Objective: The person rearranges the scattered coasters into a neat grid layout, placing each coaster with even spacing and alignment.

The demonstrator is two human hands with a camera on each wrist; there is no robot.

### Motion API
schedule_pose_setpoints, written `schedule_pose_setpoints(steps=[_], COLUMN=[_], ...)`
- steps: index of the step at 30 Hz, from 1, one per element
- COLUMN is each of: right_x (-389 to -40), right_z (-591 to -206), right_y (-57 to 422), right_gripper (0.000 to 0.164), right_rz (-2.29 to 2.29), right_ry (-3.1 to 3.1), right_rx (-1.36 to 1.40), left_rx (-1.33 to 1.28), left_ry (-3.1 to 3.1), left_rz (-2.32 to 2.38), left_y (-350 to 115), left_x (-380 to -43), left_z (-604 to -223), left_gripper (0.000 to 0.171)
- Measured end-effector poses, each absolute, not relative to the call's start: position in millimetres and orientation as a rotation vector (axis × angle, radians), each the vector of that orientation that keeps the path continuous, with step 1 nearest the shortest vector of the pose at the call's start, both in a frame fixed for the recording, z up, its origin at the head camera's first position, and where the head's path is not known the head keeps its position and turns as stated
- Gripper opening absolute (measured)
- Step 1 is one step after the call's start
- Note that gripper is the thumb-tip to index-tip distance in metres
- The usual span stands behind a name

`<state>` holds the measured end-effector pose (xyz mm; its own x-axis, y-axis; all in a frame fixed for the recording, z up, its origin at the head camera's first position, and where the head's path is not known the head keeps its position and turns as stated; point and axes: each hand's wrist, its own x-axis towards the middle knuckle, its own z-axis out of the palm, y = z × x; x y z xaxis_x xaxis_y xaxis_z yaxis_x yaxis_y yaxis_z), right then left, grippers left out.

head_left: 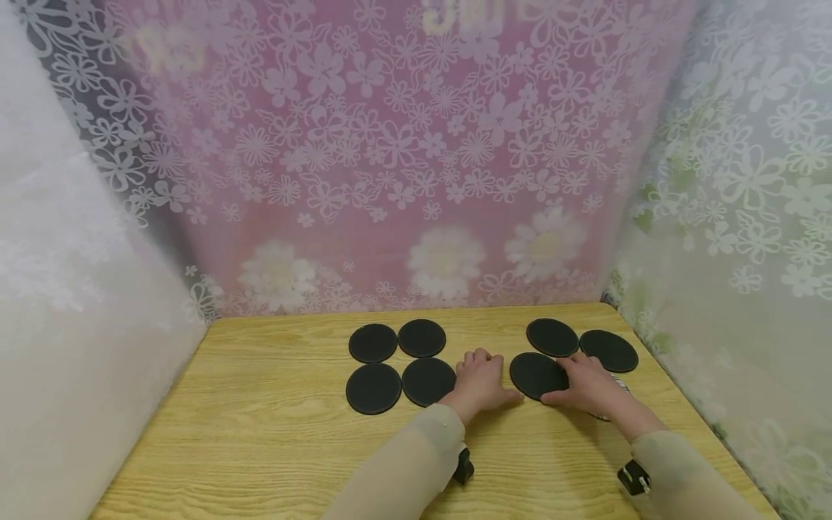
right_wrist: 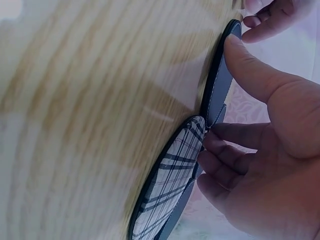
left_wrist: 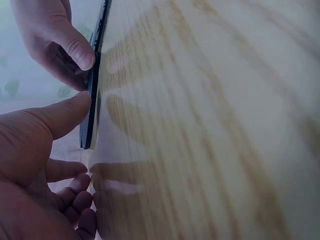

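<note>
Thumb and fingers of my right hand (head_left: 588, 390) hold the edge of a round black coaster (head_left: 534, 374) lying on the table. In the right wrist view the thumb sits on the rim of this black coaster (right_wrist: 218, 90), with the index finger by its other side. My left hand (head_left: 482, 383) is just left of it, fingers extended and relaxed with the fingertips at the tabletop. In the left wrist view its thumb appears at the coaster's rim (left_wrist: 89, 117); contact is unclear. A plaid-faced coaster (right_wrist: 172, 177) lies beside it, mostly hidden under my right hand in the head view.
Two more black coasters (head_left: 552, 337) (head_left: 608, 351) lie behind the right hand. At left, several black coasters (head_left: 373, 388) form a two-by-two group, one partly behind the left hand. The wooden table (head_left: 273, 433) meets flowered curtains (head_left: 416, 180) at its back and sides.
</note>
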<state>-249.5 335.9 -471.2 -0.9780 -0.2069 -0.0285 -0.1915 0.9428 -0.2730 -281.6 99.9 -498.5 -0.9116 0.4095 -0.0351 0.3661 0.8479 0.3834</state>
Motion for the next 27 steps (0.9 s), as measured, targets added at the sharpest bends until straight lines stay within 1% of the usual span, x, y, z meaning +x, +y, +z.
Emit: schedule_pose_setpoints(steps=[10,18,22,27], right_x=[-255.1,-255.3,-254.3,-254.3], right_z=[-470.5,-471.0,-470.7,-468.8], right_y=[336.2,333.8,333.2,331.1], right_gripper=[0.096,0.092,0.092,0.094], right_rz=[-0.391,-0.370,-0.366,-0.355], right_ry=[3.001,3.003,2.999,2.976], right_rx=[-0.279,-0.286,-0.281,-0.268], left_rx=[0.617,0.626,0.616,0.617], left_ry=[2.927,2.924,2.918,2.933], left_rz=[0.545,0.553,0.552,0.537], left_y=[101.9,102.7,102.6,104.0], left_x=[-280.5,-277.6,-275.8,-274.4], left_z=[-500.4,-499.0,-496.5,-495.0], left_gripper=[0.077,0.064,0.063,0.066])
